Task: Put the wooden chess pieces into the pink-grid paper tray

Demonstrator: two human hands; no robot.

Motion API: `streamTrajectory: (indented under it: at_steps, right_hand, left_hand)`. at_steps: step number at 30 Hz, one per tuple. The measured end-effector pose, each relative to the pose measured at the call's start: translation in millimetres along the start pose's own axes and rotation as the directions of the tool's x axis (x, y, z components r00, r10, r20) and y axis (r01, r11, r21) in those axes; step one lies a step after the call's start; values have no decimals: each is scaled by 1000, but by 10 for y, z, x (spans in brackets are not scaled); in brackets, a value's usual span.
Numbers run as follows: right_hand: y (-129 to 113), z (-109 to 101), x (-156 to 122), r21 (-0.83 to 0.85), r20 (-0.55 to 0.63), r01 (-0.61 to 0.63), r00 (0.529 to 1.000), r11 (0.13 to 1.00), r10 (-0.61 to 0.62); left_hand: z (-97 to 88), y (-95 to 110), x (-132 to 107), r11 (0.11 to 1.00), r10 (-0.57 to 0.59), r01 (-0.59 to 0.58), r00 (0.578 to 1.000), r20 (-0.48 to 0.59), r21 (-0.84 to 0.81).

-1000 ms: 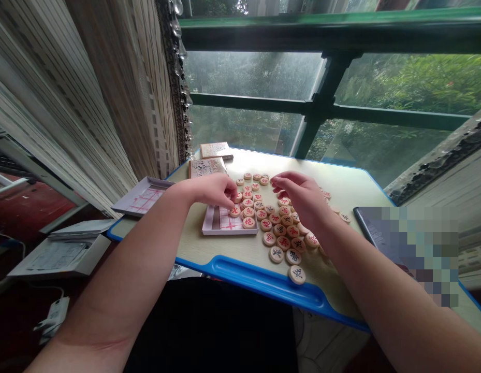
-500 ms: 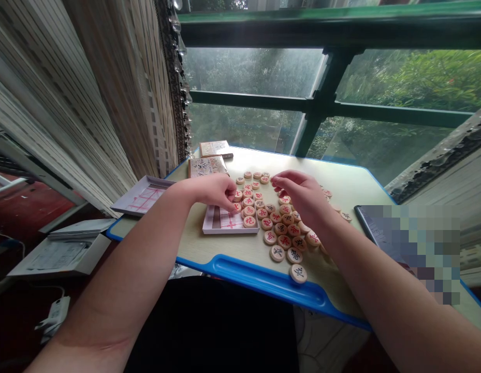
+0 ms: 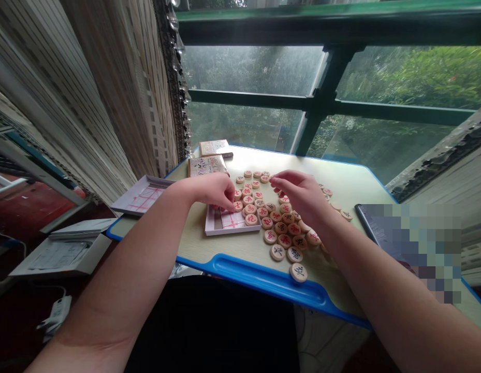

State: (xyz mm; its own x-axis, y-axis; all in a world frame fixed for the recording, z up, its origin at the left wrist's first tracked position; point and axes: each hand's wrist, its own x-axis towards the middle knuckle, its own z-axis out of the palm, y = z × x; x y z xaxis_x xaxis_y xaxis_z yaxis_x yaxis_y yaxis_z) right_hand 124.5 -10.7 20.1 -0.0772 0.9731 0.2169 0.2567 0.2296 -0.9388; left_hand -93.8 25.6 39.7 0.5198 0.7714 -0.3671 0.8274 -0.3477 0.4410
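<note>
My left hand [image 3: 218, 190] reaches into a shallow white box [image 3: 233, 231], thumb and fingers closed at the edge of a wooden xiangqi piece [image 3: 237, 206] with a red character. Other red-marked pieces lie in the box beside it, including a xiangqi piece [image 3: 251, 220] at the near right corner. A printed sheet [image 3: 231, 219] lines the box floor. Above the loose pieces on the table hovers my right hand [image 3: 298, 192], its fingers loosely curled and apart, with no piece visible in it. Part of the pile is hidden beneath that hand and forearm.
Loose xiangqi pieces [image 3: 281, 228] spread right of the box over the blue-edged table [image 3: 259, 277]. Two small patterned boxes [image 3: 207, 167] stand at the back left. The box lid [image 3: 141, 194] lies at the left edge, and a dark tablet-like object [image 3: 366, 228] at right.
The white box has shifted slightly right, and the red pieces in it sit closer together. My left fingers have drawn back a little from the piece. My right hand has hardly moved.
</note>
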Motion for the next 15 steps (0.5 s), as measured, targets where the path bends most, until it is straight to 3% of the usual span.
streamTrajectory:
  at_steps: [15]
  right_hand:
    - [8,5,3,29,-3,-7,1000,1000,7]
  left_hand:
    - [3,20,-8,998,-41,42,999,22,-36]
